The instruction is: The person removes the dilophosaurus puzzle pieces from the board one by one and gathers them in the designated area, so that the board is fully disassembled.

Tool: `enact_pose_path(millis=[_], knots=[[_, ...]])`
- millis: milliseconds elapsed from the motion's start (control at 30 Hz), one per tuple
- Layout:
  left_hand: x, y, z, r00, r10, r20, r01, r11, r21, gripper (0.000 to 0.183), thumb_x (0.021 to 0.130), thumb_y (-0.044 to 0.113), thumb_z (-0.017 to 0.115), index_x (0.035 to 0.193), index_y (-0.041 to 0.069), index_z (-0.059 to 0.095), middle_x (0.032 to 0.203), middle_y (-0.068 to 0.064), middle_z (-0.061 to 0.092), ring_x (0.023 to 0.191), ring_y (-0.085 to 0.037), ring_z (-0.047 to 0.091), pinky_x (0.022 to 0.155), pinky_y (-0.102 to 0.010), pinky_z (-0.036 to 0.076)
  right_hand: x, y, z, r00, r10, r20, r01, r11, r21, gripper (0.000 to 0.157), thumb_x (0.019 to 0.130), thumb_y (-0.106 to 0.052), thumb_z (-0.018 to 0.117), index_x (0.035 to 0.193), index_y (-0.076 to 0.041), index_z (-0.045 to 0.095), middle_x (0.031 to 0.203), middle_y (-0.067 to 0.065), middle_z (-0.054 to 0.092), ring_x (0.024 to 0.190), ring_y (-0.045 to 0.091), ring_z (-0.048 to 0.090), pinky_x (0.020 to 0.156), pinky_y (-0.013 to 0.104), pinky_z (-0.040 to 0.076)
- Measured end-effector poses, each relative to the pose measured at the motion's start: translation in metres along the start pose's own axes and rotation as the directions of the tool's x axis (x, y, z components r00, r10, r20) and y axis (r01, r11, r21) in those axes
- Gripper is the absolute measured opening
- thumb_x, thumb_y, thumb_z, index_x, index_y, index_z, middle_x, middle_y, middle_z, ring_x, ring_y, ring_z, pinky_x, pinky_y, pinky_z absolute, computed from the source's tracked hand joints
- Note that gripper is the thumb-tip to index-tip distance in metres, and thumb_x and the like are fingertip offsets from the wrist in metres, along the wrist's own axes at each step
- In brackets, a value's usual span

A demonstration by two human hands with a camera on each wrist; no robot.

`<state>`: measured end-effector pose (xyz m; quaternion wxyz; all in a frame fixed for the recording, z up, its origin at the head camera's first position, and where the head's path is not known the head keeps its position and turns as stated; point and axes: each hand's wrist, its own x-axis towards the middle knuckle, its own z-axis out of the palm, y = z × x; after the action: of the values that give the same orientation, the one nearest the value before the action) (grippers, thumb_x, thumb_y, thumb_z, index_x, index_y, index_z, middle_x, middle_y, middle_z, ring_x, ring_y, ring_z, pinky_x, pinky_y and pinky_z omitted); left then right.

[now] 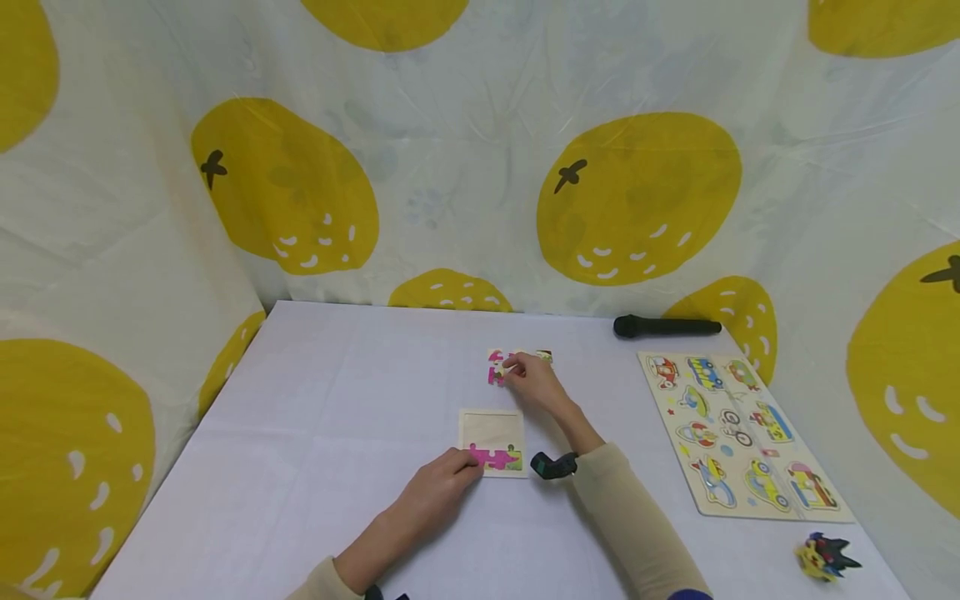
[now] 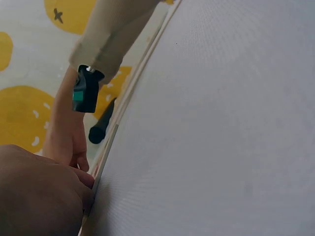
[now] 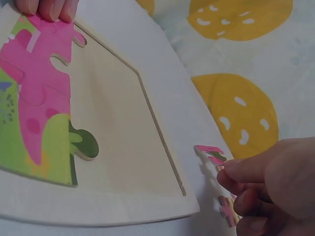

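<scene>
A square wooden puzzle tray (image 1: 491, 423) lies on the table, its near part filled with joined pink and green puzzle pieces (image 3: 42, 81). My left hand (image 1: 446, 483) holds the tray at its near left corner, with fingertips (image 3: 51, 9) on top of the pink pieces. Beyond the tray, my right hand (image 1: 534, 379) is over a group of loose puzzle pieces (image 1: 495, 357). Thumb and forefinger pinch a pink and green puzzle piece (image 3: 210, 149), tilted in the right wrist view. The right palm hides part of the group.
At the right lies a wooden board of vehicle shapes (image 1: 738, 437). A black microphone (image 1: 667, 327) rests near the far right edge. A small colourful figure with black spikes (image 1: 825, 557) sits at the near right corner. Lemon-patterned cloth (image 1: 465, 183) hangs around the table.
</scene>
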<state>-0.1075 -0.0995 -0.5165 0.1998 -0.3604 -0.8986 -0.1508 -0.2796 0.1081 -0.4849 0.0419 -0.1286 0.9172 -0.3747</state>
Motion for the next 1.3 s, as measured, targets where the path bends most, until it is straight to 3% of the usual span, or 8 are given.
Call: enact_pose_path(millis=[267,667,1067,1300], knots=[[0.000,0.000,-0.001,1.000,0.006,-0.015,-0.006,1.000,0.006,0.019,0.087,0.002,0.074,0.104,0.008,0.077,0.109,-0.001,0.068,0.099,-0.011,0.063,0.089,-0.019,0.056,0.002,-0.003,0.004,0.999,0.015,-0.050,-0.021,0.992,-0.128,0.024,0.095,-0.017,0.067,0.116,-0.005,0.068,0.096,0.008,0.067,0.085,0.020,0.057,0.079,0.036,0.052],[0.001,-0.001,0.000,0.999,0.016,-0.052,-0.016,1.000,0.005,0.018,0.086,0.000,0.073,0.101,0.008,0.077,0.106,0.000,0.068,0.097,-0.010,0.063,0.086,-0.020,0.056,0.002,-0.005,0.009,0.999,0.044,-0.032,-0.051,0.968,-0.246,0.020,0.090,-0.026,0.075,0.102,-0.009,0.076,0.091,0.005,0.063,0.082,0.017,0.055,0.069,0.031,0.045],[0.001,0.000,0.000,0.999,0.010,-0.040,-0.010,1.000,0.006,0.018,0.087,0.001,0.073,0.103,0.008,0.077,0.107,0.001,0.067,0.099,-0.010,0.063,0.088,-0.019,0.056,0.003,-0.008,0.009,0.998,0.042,-0.050,-0.054,0.963,-0.264,0.021,0.091,-0.026,0.074,0.101,-0.008,0.075,0.091,0.006,0.061,0.082,0.019,0.054,0.070,0.031,0.046],[0.001,0.000,-0.001,1.000,0.002,-0.027,-0.002,1.000,-0.002,0.018,0.087,0.001,0.073,0.103,0.008,0.077,0.107,0.000,0.068,0.098,-0.010,0.064,0.088,-0.019,0.056,-0.001,-0.013,0.006,0.997,0.049,-0.057,-0.063,0.960,-0.272,0.028,0.090,-0.028,0.075,0.109,-0.008,0.073,0.092,0.007,0.059,0.080,0.019,0.053,0.066,0.030,0.043]])
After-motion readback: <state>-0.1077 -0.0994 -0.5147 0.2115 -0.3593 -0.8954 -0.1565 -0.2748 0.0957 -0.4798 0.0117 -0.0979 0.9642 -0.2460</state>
